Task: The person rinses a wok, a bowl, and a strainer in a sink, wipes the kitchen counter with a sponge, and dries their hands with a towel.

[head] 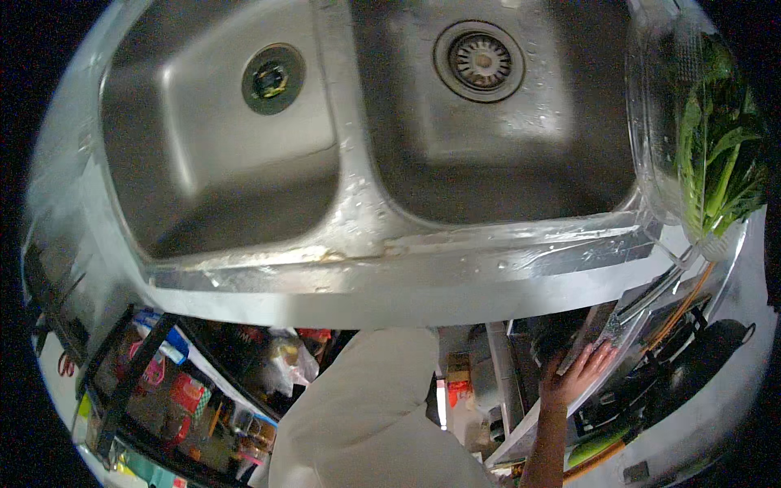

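My right hand [578, 369] is low on the right, below the counter's front edge. Its fingers stretch over a pale edge beside a dark opening, and whether they grip anything cannot be made out. My left hand is out of view. Before me lies a stainless steel double sink [357, 183] with wet drops on its divider. A few yellowish scraps sit in the left drain [273, 79]. The right drain holds a metal basket strainer [483, 61]. Green leafy vegetables [714, 165] rest in a clear container [656, 183] at the sink's right side.
On the right, a black pan [701, 366] lies beyond my hand, with orange-brown sticks [680, 308] near it. Below the counter at left stands a black-framed rack [122, 390] crowded with colourful goods. A plastic bag [291, 363] shows beside my leg [366, 415].
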A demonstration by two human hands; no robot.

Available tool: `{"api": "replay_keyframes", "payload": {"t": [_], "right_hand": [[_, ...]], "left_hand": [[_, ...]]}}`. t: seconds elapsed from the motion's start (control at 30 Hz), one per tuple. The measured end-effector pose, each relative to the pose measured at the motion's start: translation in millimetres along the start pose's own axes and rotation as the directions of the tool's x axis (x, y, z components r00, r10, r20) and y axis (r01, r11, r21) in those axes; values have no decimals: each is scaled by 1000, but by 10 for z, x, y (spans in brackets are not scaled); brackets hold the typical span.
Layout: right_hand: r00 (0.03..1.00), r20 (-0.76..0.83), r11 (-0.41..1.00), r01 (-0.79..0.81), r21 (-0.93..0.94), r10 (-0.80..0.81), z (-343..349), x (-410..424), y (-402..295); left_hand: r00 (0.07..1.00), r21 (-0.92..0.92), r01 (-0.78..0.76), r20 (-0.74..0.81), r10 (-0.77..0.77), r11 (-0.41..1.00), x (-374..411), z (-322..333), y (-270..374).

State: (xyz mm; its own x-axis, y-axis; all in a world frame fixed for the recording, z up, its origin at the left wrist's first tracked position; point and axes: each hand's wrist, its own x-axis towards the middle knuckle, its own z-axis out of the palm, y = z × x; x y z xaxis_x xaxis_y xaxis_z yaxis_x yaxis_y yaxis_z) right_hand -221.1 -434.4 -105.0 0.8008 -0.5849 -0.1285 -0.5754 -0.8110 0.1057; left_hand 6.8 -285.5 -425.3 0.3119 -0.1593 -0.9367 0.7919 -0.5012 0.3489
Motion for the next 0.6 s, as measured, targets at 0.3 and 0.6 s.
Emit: {"api": "replay_keyframes", "payload": {"t": [0.3, 0.6], "right_hand": [[1000, -8, 1000, 5, 3, -5, -2, -38, -12], [1000, -10, 999, 4, 46, -3, -76, 43, -71]], "left_hand": [[992, 223, -90, -67, 108, 971, 520, 198, -52], [969, 397, -201, -54, 242, 895, 501, 270, 6]]}}
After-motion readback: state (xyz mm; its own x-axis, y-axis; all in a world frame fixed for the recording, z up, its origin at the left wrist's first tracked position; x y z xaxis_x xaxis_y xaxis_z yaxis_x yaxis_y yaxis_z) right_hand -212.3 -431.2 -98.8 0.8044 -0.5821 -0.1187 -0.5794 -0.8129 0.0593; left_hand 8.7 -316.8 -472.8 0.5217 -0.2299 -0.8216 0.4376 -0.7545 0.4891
